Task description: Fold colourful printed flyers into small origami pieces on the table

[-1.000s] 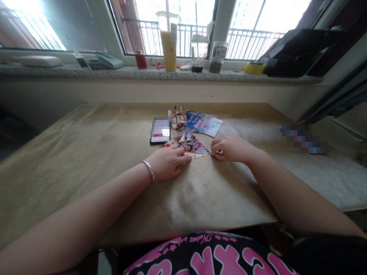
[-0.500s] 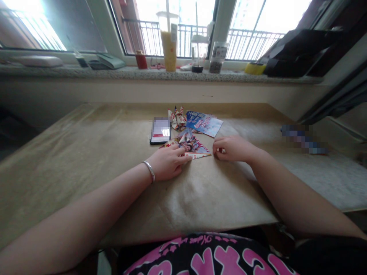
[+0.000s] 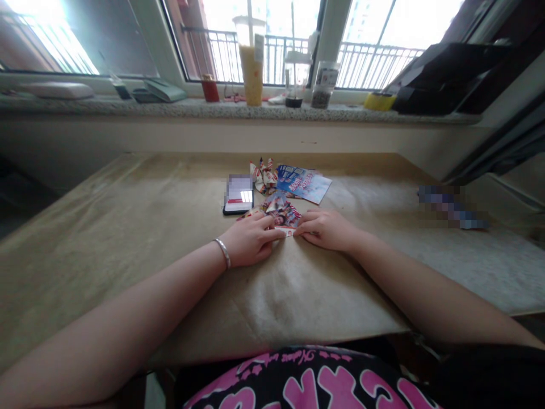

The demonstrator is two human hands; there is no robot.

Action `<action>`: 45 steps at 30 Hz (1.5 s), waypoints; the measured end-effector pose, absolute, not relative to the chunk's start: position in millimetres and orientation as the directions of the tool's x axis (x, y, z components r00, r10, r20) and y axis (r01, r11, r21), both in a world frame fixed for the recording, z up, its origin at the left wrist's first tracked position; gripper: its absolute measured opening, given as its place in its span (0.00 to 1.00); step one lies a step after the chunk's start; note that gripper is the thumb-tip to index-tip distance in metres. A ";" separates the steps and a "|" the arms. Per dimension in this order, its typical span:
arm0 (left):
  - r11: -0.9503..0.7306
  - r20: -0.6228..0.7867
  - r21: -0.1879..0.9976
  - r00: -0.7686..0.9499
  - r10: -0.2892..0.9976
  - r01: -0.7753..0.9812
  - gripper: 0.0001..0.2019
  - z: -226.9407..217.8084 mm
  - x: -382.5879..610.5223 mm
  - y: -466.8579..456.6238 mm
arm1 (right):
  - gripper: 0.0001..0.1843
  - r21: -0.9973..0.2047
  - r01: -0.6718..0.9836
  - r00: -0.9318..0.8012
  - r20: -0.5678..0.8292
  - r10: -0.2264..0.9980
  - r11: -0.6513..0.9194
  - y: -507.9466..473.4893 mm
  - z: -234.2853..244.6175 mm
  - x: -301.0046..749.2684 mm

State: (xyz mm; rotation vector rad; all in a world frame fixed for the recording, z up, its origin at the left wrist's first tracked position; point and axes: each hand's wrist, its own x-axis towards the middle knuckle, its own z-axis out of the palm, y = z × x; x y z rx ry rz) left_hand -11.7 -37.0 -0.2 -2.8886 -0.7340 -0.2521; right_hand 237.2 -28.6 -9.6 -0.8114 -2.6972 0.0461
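A sheet of printed paper (image 3: 281, 212), folded to a point at the top, lies flat on the table between my two hands. My left hand (image 3: 247, 237) holds its left side down, with fingers on top and the thumb close to the lower edge. On the right side, my right hand (image 3: 327, 229) pinches the paper's lower edge and covers that corner. Just behind the left hand lies a phone (image 3: 239, 196) with its screen lit. A folded, spiky paper piece (image 3: 264, 177) and blue printed sheets (image 3: 304, 184) rest behind the folded paper.
The table (image 3: 170, 204) has a beige cover. A blurred-out flat item (image 3: 451, 207) lies at the far right. Along the windowsill (image 3: 204, 111) stand a tall yellow drink cup (image 3: 251, 74), a red jar (image 3: 209, 89), clear cups and a black bag (image 3: 443, 79).
My right hand has moved left from beside the paper's right tip onto its lower edge, and its fingers now grip there. My left hand has stayed nearly in place.
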 end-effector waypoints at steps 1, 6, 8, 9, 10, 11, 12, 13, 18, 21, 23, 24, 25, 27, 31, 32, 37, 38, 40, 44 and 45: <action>-0.869 0.200 -0.106 0.867 0.457 0.483 0.17 -0.7 -11.2 -36.7 | 0.13 -0.118 0.520 -0.792 0.303 0.530 0.846 -28.6 -10.6 235.3; -0.869 0.215 -0.147 0.873 0.438 0.472 0.17 -2.5 -7.6 -37.1 | 0.13 -0.111 0.476 -0.808 0.337 0.484 0.872 -29.3 -13.0 227.8; -0.872 0.219 -0.150 0.875 0.431 0.467 0.17 -2.5 -6.6 -37.0 | 0.12 -0.104 0.481 -0.805 0.342 0.485 0.871 -29.5 -13.3 226.3; -0.874 0.219 -0.146 0.877 0.429 0.464 0.17 -2.4 -6.5 -36.7 | 0.12 -0.102 0.484 -0.803 0.344 0.487 0.869 -29.5 -13.3 225.9; -0.877 0.220 -0.141 0.878 0.425 0.460 0.17 -2.3 -6.6 -36.3 | 0.12 -0.103 0.486 -0.801 0.345 0.489 0.868 -29.4 -13.2 225.5; -0.880 0.220 -0.135 0.879 0.422 0.456 0.17 -2.4 -7.0 -35.7 | 0.12 -0.105 0.484 -0.801 0.347 0.488 0.869 -29.2 -13.2 225.3; -0.882 0.221 -0.131 0.880 0.420 0.454 0.17 -2.6 -7.5 -35.0 | 0.12 -0.107 0.481 -0.802 0.349 0.486 0.870 -29.0 -13.1 225.1; -0.883 0.222 -0.127 0.880 0.419 0.452 0.17 -2.9 -8.1 -34.4 | 0.12 -0.108 0.477 -0.803 0.351 0.482 0.872 -28.8 -13.0 224.8; -0.891 0.226 -0.101 0.882 0.413 0.443 0.17 -4.5 -10.1 -32.6 | 0.11 -0.089 0.488 -0.799 0.355 0.485 0.868 -28.8 -12.0 222.7; -0.895 0.225 -0.073 0.881 0.415 0.440 0.16 -3.7 -10.0 -32.6 | 0.11 -0.079 0.487 -0.800 0.361 0.480 0.870 -29.6 -11.1 221.7; -0.894 0.223 -0.046 0.877 0.426 0.446 0.15 -2.3 -10.1 -32.3 | 0.11 -0.079 0.483 -0.799 0.367 0.476 0.872 -29.8 -10.9 221.6; -0.895 0.219 -0.031 0.877 0.429 0.446 0.15 -1.6 -10.3 -31.8 | 0.11 -0.078 0.484 -0.798 0.370 0.477 0.871 -29.9 -11.0 221.8; -0.898 0.210 -0.019 0.879 0.427 0.440 0.14 -0.8 -10.8 -31.3 | 0.11 -0.078 0.487 -0.796 0.371 0.479 0.870 -29.9 -11.1 222.0; -0.905 0.198 -0.001 0.887 0.417 0.425 0.15 0.5 -12.1 -30.1 | 0.11 -0.080 0.491 -0.793 0.372 0.483 0.867 -29.8 -11.5 222.4; -0.920 0.182 0.014 0.903 0.388 0.392 0.17 2.7 -15.6 -29.0 | 0.11 -0.089 0.484 -0.793 0.376 0.479 0.871 -29.6 -12.2 222.8; -0.923 0.179 0.020 0.907 0.381 0.384 0.17 3.3 -16.3 -29.1 | 0.11 -0.092 0.484 -0.791 0.379 0.480 0.870 -29.5 -12.5 222.9; -0.931 0.189 0.054 0.912 0.365 0.361 0.15 6.5 -18.5 -28.8 | 0.11 -0.101 0.488 -0.785 0.385 0.486 0.867 -28.8 -14.4 224.2; -0.931 0.188 0.062 0.912 0.364 0.359 0.15 7.2 -19.1 -28.4 | 0.11 -0.102 0.488 -0.785 0.383 0.487 0.867 -28.7 -14.7 224.5; -0.932 0.183 0.082 0.914 0.363 0.354 0.16 8.9 -20.6 -27.4 | 0.11 -0.109 0.491 -0.784 0.377 0.493 0.864 -28.7 -15.3 225.0; -0.925 0.144 0.118 0.916 0.376 0.361 0.17 12.8 -24.7 -25.6 | 0.10 -0.130 0.501 -0.777 0.368 0.511 0.856 -28.9 -16.6 225.5; -0.923 0.137 0.125 0.915 0.380 0.364 0.18 13.5 -25.7 -25.2 | 0.10 -0.132 0.501 -0.776 0.369 0.512 0.855 -29.0 -16.8 225.6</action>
